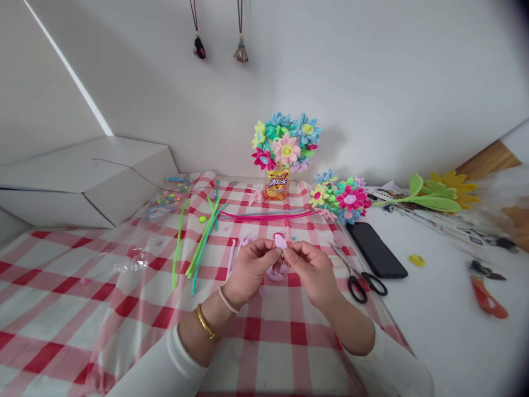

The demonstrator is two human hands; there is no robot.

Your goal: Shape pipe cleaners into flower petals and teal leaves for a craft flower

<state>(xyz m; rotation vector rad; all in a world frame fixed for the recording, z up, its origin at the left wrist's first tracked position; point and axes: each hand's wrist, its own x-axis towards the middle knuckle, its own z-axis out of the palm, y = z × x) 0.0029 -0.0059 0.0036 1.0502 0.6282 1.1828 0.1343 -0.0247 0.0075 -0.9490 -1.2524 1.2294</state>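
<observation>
**Fingertips Met Over a Lilac Loop**

Seen from the head camera, a person's left hand (256, 263) and right hand (313, 271) came close together, thumbs and forefingers pinched on a lilac fuzzy piece (280, 242) above a red-and-white checked tablecloth (253, 329). The step in hand appeared to be shaping or joining by fingertip; the next move seemed to call for a steady grip on one side and a small twist or press on the other. The piece stood roughly upright, soft and petal-like, with a magenta curve showing at its top; its lower end was hidden by the fingers. Paler lilac loops (275, 275) showed just below, and scissors (359, 282) lay beyond the right hand.
</observation>
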